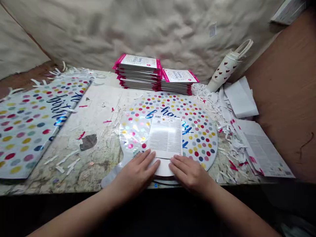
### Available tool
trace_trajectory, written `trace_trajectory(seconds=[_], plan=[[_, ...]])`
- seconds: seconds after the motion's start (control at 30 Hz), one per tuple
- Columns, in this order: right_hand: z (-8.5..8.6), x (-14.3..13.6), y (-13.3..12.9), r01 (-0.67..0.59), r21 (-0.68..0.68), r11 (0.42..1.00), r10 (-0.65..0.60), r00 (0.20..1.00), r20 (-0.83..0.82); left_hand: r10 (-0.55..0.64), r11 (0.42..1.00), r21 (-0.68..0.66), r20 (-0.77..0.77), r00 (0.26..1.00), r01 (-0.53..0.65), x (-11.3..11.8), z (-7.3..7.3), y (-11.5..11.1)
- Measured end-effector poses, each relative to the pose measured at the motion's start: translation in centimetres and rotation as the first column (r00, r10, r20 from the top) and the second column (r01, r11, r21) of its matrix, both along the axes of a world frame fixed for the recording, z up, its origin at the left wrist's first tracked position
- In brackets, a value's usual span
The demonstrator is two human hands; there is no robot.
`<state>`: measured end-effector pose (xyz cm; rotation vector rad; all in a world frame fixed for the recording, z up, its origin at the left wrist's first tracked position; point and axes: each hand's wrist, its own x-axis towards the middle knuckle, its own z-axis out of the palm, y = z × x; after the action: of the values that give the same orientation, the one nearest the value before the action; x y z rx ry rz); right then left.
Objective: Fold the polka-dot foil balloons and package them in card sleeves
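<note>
Evidently both sets of fingers lie loosely extended, pressing down from above rather than closing around anything. The left hand (138,171) rests its fingertips on the near left corner of a printed leaflet (165,135), and the right hand (192,174) touches its near right corner; the two hands are a little apart. A plain white flap (163,169) shows between them, along the leaflet's near edge.

The leaflet lies flat, text side up, on the middle of a round dotted foil balloon (204,135), covering part of its blue "happy" lettering. A pale tail (115,172) of the balloon runs out on the left, beside the left forearm. All this sits near the front edge of the worn, stained tabletop (106,98).

Just behind the balloon stand two stacks of pink-edged packets: a taller stack (139,74) on the left and a shorter stack (179,80) touching it on the right. Farther right, a white tumbler (224,70) with dark red hearts appears tilted, near paper shreds (228,130), folded white paper (241,97) and more printed sheets (268,148). Well to the left lies folded dotted foil (29,125), with pink scraps (81,135) between it and the balloon. Behind everything hangs a creased, pale covering (148,29).
</note>
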<state>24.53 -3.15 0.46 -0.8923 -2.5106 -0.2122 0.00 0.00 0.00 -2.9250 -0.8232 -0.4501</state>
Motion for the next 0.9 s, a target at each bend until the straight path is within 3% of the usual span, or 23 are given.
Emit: trace_trajectory(seconds=[0.1,0.17,0.27,0.33,0.37,0.43,0.53,0.6,0.63,0.67,0.7,0.73,0.77,0.8,0.83,0.87,0.9], plan=[[0.0,0.0,-1.1,0.009,-0.104,0.995,-0.017,0.997,-0.074,-0.073,0.996,-0.055,0.065,0.995,0.076,0.5,0.1,-0.5],[0.2,-0.1,-1.0,0.085,-0.268,0.96,-0.121,0.985,-0.121,-0.042,0.983,-0.175,0.097,0.994,0.058,1.0,0.6,-0.3],[1.0,-0.3,0.4,0.279,-0.554,0.784,-0.381,0.922,-0.074,0.167,0.911,-0.389,0.046,0.985,-0.136,2.1,1.7,1.0],[1.5,-0.4,1.5,0.415,-0.578,0.703,-0.49,0.871,0.029,0.332,0.861,-0.387,-0.063,0.941,-0.33,2.8,2.3,2.2],[1.8,-0.5,1.9,0.451,-0.542,0.709,-0.496,0.866,0.072,0.393,0.842,-0.354,-0.112,0.913,-0.406,3.0,2.5,2.8],[2.2,-0.7,2.3,0.42,-0.451,0.788,-0.392,0.906,0.159,0.444,0.819,-0.317,-0.178,0.878,-0.479,3.1,2.7,3.6],[2.3,-1.4,2.2,0.282,-0.37,0.885,-0.148,0.924,0.352,0.442,0.803,-0.375,-0.147,0.885,-0.464,2.8,3.2,3.6],[2.3,-1.8,2.1,0.286,-0.27,0.919,-0.126,0.865,0.486,0.463,0.782,-0.457,-0.03,0.886,-0.424,2.4,3.7,2.6],[2.3,-2.1,2.0,0.281,-0.204,0.938,-0.138,0.841,0.524,0.462,0.743,-0.552,0.013,0.887,-0.379,2.3,4.0,1.9],[2.5,-2.2,2.0,0.261,-0.137,0.956,-0.151,0.834,0.531,0.444,0.653,-0.693,0.027,0.896,-0.303,2.2,4.3,1.1],[2.7,-2.4,1.9,0.228,-0.074,0.971,-0.16,0.846,0.508,0.416,0.485,-0.852,0.024,0.909,-0.199,2.3,4.5,0.4],[3.0,-2.5,1.9,0.189,-0.018,0.982,-0.16,0.873,0.46,0.403,0.248,-0.966,0.029,0.915,-0.078,2.3,4.5,-0.2],[3.3,-2.6,1.8,0.152,0.032,0.988,-0.152,0.905,0.397,0.435,0.008,-0.999,0.048,0.899,0.049,2.5,4.5,-0.6],[3.6,-2.7,1.6,0.12,0.074,0.99,-0.138,0.936,0.324,0.522,-0.159,-0.971,0.071,0.85,0.178,2.6,4.3,-0.8],[3.9,-2.8,1.4,0.094,0.108,0.99,-0.118,0.962,0.246,0.642,-0.232,-0.925,0.087,0.762,0.3,2.8,4.1,-0.9],[4.1,-3.0,1.2,0.073,0.137,0.988,-0.096,0.981,0.167,0.759,-0.222,-0.89,0.098,0.644,0.398,3.0,3.9,-0.8],[4.2,-3.2,1.1,0.057,0.157,0.986,-0.072,0.993,0.09,0.845,-0.17,-0.871,0.11,0.522,0.46,3.1,3.7,-0.6]])
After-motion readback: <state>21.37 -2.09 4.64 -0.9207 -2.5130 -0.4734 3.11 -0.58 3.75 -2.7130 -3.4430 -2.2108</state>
